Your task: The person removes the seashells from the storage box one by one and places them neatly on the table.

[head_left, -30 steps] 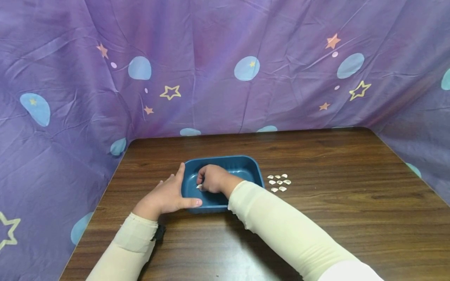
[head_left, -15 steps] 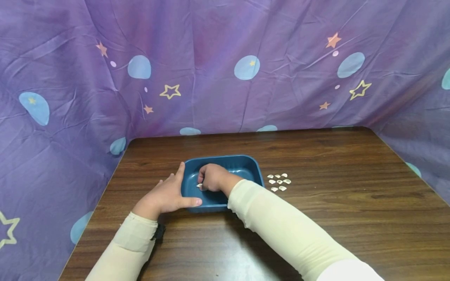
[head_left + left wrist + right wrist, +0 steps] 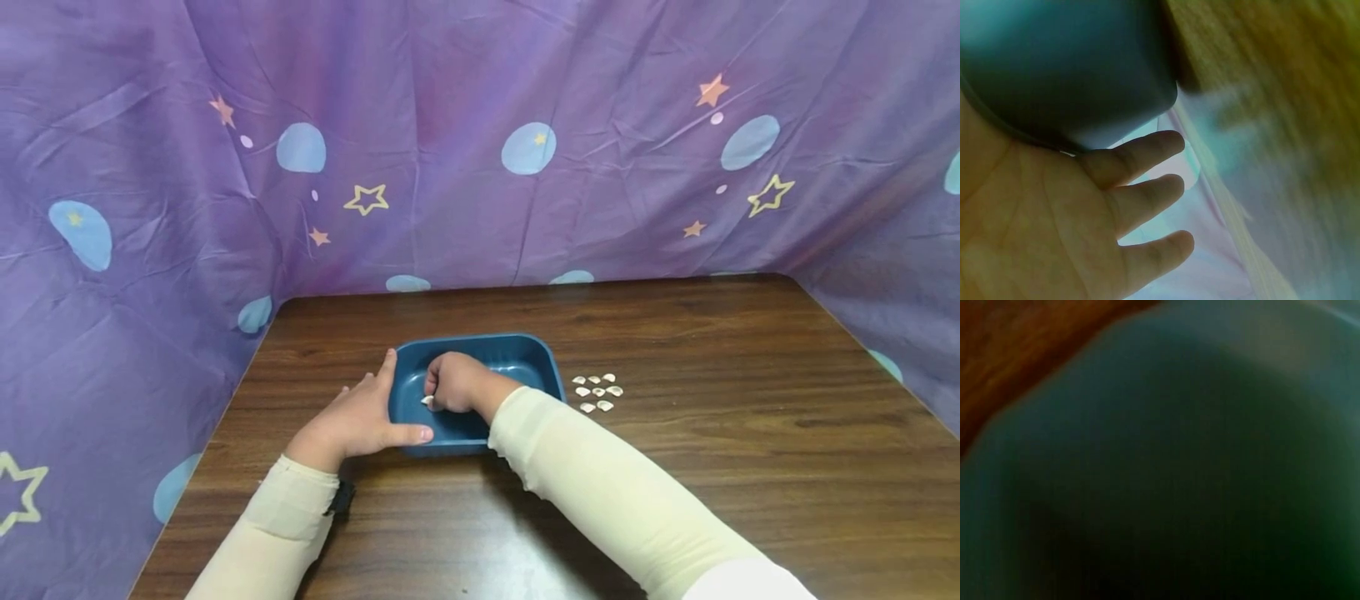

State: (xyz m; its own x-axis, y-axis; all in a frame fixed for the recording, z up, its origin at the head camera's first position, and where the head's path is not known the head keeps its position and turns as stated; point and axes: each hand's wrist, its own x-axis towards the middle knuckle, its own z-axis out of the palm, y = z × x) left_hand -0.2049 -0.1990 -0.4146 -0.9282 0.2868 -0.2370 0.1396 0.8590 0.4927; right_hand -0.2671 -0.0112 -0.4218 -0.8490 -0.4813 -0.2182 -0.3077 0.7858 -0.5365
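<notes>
A blue rectangular plastic tray [image 3: 517,350] stands on the wooden table. Inside it, my right hand [image 3: 461,383] has curled fingers and pinches a small white seashell [image 3: 428,401], low over the tray's floor. Whether the shell touches the floor I cannot tell. My left hand [image 3: 356,421] spreads along the tray's left end, its thumb across the near rim. In the left wrist view, the palm [image 3: 1029,212] lies against the tray's outer wall [image 3: 1072,69], with three fingers reaching out straight. Dark blur fills most of the right wrist view, and the right hand does not show there.
Several small white shells [image 3: 597,392] lie in a loose group of rows just right of the tray. The brown table [image 3: 712,400] extends to the right and front. A purple curtain [image 3: 450,225] with stars and blue ovals hangs behind and beside it.
Hands, tray and shells keep nearly the same places; the whole head view has shifted very slightly. My right hand still holds the shell inside the tray.
</notes>
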